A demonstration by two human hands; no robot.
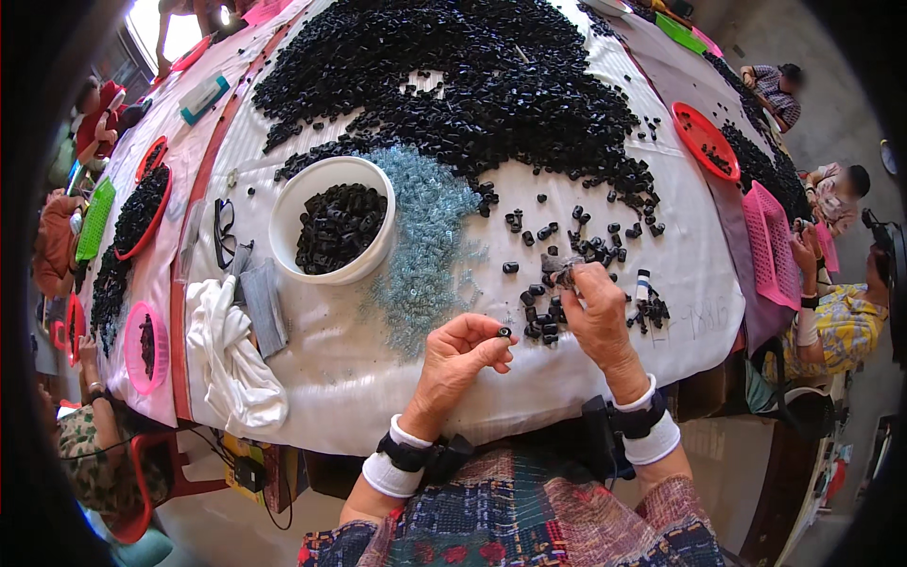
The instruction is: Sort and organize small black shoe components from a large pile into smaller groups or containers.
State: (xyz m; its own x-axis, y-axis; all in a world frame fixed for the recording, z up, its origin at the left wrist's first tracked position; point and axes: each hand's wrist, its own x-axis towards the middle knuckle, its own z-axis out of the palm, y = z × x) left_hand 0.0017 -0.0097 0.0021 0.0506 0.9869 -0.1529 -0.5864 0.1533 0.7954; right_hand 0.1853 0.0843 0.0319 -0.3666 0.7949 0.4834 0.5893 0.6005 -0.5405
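Pinching a small black plastic cylinder [505, 333] between thumb and forefinger of the left hand [458, 357], just above the white-clothed bench [368, 389]; bunching the right hand [599, 310] nearly closed on a dark object [552, 264], too unclear to identify, beside scattered black cylindrical pieces [540, 331]; at risk of losing the cylinder among lookalikes through a loosened pinch.

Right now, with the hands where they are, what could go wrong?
The small black part pinched in the left hand could slip and get lost among the similar loose black pieces near the right hand.

The clear bluish pieces lie close beside the white bowl, so knocking it might scatter them or mix in black ones.
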